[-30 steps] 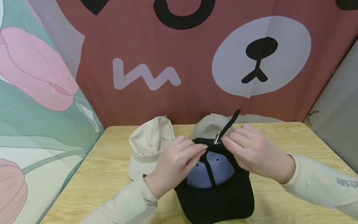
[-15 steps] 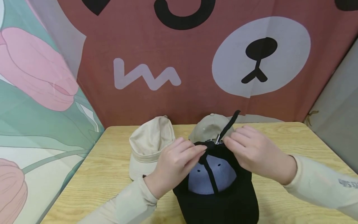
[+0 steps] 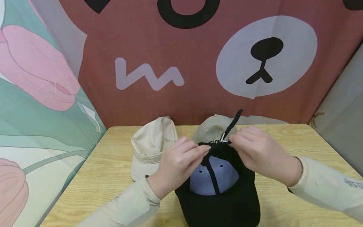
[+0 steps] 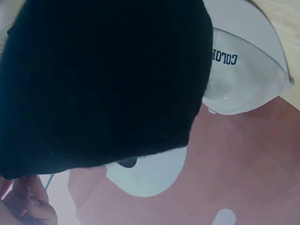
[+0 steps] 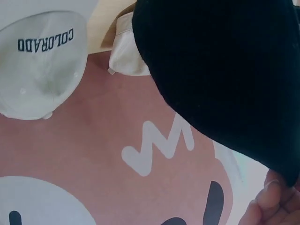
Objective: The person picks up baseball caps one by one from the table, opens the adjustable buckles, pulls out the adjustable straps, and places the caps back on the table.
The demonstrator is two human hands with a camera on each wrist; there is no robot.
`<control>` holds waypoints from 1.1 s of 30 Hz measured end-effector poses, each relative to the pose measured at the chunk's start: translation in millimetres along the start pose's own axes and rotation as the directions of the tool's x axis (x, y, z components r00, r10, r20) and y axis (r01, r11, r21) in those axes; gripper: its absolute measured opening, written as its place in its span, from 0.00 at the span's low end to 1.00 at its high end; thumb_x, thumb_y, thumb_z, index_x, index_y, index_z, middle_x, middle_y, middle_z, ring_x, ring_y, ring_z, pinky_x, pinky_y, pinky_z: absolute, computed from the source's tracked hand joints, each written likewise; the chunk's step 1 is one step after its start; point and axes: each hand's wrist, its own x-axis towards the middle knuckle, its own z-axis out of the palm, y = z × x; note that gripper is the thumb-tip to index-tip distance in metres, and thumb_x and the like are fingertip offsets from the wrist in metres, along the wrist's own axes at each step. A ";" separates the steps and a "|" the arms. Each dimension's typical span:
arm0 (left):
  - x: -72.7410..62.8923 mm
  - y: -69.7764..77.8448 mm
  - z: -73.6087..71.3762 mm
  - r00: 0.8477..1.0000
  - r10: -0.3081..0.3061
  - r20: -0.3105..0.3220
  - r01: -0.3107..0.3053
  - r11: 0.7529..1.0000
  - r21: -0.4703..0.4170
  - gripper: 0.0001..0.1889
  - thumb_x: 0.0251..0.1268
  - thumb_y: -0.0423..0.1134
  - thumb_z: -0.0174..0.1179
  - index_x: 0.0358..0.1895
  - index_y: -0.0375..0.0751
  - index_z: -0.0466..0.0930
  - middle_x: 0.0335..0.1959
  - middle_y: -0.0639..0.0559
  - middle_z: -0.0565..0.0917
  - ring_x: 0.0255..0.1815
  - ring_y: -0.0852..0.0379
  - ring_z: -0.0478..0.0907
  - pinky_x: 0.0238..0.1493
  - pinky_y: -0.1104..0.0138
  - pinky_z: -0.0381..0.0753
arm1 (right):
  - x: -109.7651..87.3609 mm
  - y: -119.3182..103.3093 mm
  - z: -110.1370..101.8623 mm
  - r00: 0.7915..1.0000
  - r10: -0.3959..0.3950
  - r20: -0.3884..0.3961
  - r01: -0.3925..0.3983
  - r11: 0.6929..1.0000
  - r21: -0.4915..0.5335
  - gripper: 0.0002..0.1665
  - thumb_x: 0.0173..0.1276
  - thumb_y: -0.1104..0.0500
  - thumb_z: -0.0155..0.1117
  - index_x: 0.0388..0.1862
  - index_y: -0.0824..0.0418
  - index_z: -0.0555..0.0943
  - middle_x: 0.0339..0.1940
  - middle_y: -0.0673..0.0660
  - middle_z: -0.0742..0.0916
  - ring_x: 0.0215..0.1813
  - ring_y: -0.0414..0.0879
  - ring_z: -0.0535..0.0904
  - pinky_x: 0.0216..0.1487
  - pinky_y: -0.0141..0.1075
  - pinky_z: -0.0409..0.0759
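A black baseball cap [image 3: 221,208] is held up in the head view, its hollow inside facing me and brim downward. A bluish panel [image 3: 214,176] shows within. My left hand [image 3: 180,167] pinches the cap's back strap near its left side. With thumb and fingers, my right hand [image 3: 262,154] pinches the strap end beside a small metal buckle [image 3: 223,138], whose plate stands tilted up. From the buckle a loose black strap end [image 3: 234,121] sticks up. Both wrist views are largely filled by the dark outside of the cap [image 4: 103,89], fingertips at its lower edge.
A cream cap [image 3: 153,142] sits on the wooden table [image 3: 107,176] to the left. Behind the black cap is a grey-beige cap [image 3: 211,127]; its lettering reads COLORADO in the right wrist view. A reddish printed cloth [image 3: 195,94] hangs behind the table.
My right hand has shifted slightly right, and the buckle plate now stands visibly apart in a V. The cap dipped, then rose a little. The left hand has barely moved.
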 end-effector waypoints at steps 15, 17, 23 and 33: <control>-2.9 0.3 0.6 1.000 -0.018 -0.014 0.018 1.000 -0.009 0.12 0.52 0.27 0.69 0.41 0.40 0.87 0.25 0.54 0.79 0.22 0.61 0.72 0.27 0.76 0.73 | -0.2 0.6 -1.2 0.999 -0.025 0.023 0.027 0.998 -0.063 0.24 0.80 0.61 0.37 0.27 0.66 0.76 0.20 0.54 0.77 0.22 0.45 0.68 0.22 0.33 0.62; -2.3 0.1 0.9 1.000 -0.022 -0.010 0.021 1.000 -0.019 0.12 0.53 0.27 0.69 0.42 0.40 0.87 0.25 0.54 0.78 0.22 0.61 0.72 0.27 0.76 0.72 | -0.5 1.4 -1.1 1.000 -0.001 0.019 0.002 0.999 -0.035 0.25 0.81 0.58 0.37 0.27 0.65 0.76 0.20 0.52 0.77 0.22 0.44 0.68 0.23 0.32 0.63; -1.6 0.2 1.7 0.999 -0.033 -0.011 0.032 0.999 -0.038 0.12 0.53 0.26 0.68 0.42 0.40 0.87 0.25 0.55 0.77 0.20 0.63 0.70 0.24 0.78 0.70 | 0.8 1.2 -2.4 1.000 -0.018 0.015 0.019 0.998 -0.063 0.24 0.79 0.62 0.37 0.26 0.66 0.76 0.19 0.53 0.75 0.21 0.44 0.66 0.22 0.32 0.61; -3.3 -0.2 3.8 0.999 -0.054 0.001 0.054 0.998 -0.037 0.12 0.53 0.26 0.69 0.41 0.40 0.87 0.24 0.55 0.76 0.18 0.64 0.69 0.23 0.80 0.68 | 1.8 1.9 -1.6 0.999 -0.040 0.021 0.042 0.994 -0.102 0.23 0.76 0.66 0.35 0.25 0.66 0.75 0.18 0.54 0.74 0.21 0.45 0.65 0.22 0.33 0.60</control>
